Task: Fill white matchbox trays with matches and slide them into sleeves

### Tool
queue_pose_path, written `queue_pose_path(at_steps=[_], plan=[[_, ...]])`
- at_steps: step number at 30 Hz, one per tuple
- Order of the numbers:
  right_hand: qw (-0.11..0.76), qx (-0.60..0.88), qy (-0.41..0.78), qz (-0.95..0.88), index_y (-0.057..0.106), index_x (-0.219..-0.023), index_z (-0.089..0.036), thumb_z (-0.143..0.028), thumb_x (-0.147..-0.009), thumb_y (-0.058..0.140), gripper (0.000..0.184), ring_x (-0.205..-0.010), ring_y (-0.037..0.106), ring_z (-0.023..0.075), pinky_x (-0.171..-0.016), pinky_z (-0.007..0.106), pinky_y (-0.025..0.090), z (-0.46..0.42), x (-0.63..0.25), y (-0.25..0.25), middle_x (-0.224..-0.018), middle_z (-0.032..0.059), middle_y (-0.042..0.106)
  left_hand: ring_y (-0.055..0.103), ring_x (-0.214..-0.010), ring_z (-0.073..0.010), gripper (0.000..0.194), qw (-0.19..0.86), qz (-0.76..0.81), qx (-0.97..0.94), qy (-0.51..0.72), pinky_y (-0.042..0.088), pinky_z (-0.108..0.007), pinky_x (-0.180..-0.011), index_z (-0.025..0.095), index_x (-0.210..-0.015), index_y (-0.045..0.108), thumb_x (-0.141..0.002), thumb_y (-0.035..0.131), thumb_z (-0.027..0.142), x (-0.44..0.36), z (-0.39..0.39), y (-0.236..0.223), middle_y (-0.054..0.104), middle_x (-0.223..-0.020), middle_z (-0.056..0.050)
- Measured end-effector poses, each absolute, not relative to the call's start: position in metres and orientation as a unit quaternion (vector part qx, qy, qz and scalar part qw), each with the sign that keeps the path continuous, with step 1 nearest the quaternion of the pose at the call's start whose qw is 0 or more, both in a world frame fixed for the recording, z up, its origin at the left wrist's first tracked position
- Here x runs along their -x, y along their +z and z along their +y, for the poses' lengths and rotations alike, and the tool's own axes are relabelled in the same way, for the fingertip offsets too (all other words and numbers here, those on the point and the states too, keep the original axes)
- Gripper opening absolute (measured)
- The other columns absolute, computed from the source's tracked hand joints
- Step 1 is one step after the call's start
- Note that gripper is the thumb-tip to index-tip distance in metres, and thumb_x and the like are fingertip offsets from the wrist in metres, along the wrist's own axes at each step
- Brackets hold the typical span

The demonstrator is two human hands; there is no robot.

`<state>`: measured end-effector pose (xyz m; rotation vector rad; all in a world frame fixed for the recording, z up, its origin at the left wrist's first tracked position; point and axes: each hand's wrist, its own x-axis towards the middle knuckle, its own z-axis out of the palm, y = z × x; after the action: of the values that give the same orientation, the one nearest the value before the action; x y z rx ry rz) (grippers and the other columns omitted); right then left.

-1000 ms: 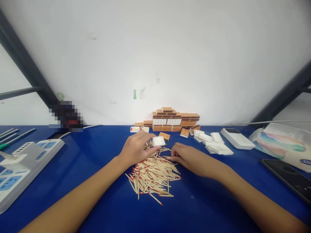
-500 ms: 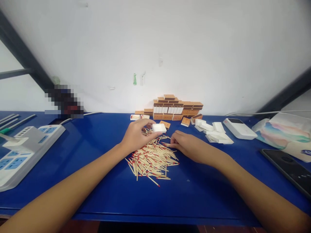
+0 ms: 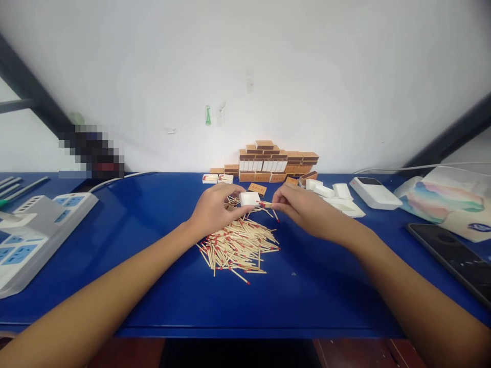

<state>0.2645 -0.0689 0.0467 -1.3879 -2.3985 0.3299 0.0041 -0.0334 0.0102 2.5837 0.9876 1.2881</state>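
A heap of red-tipped matches (image 3: 240, 245) lies on the blue table (image 3: 161, 286). Above its far edge my left hand (image 3: 213, 209) grips a small white matchbox tray (image 3: 248, 198) between thumb and fingers. My right hand (image 3: 303, 207) is closed in a pinch on a small bunch of matches (image 3: 268, 206), whose red tips point at the tray and almost touch it. One match hangs down from the bunch.
Stacked brown matchboxes (image 3: 274, 162) stand against the wall, with empty white trays (image 3: 337, 197) to their right. A white device (image 3: 374, 192), a tissue pack (image 3: 448, 202) and a dark phone (image 3: 456, 258) lie at the right. A white power strip (image 3: 34, 230) lies at the left.
My right hand has risen from the heap with a pinch of matches and moved left and away, up to the tray. My left hand kept the tray, shifting slightly. The camera tilted.
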Motion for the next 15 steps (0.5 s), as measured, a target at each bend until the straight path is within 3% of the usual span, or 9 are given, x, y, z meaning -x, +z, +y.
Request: queue_pose_path(at_steps=[15], plan=[[0.223,0.456,0.025,-0.861,0.054,-0.098,-0.021,-0.030,-0.104,0.049,0.012,-0.078,0.056,0.0198,-0.070,0.034,0.043,-0.073,-0.252,0.039,-0.101,0.0078,0.061,0.072,-0.090,-0.0209,0.036,0.024,0.268,-0.866,0.421,0.058,-0.035,-0.080,0.018,-0.111,0.072,-0.088,0.080,0.044,-0.008,-0.043,0.013,0.078,-0.100,-0.007]])
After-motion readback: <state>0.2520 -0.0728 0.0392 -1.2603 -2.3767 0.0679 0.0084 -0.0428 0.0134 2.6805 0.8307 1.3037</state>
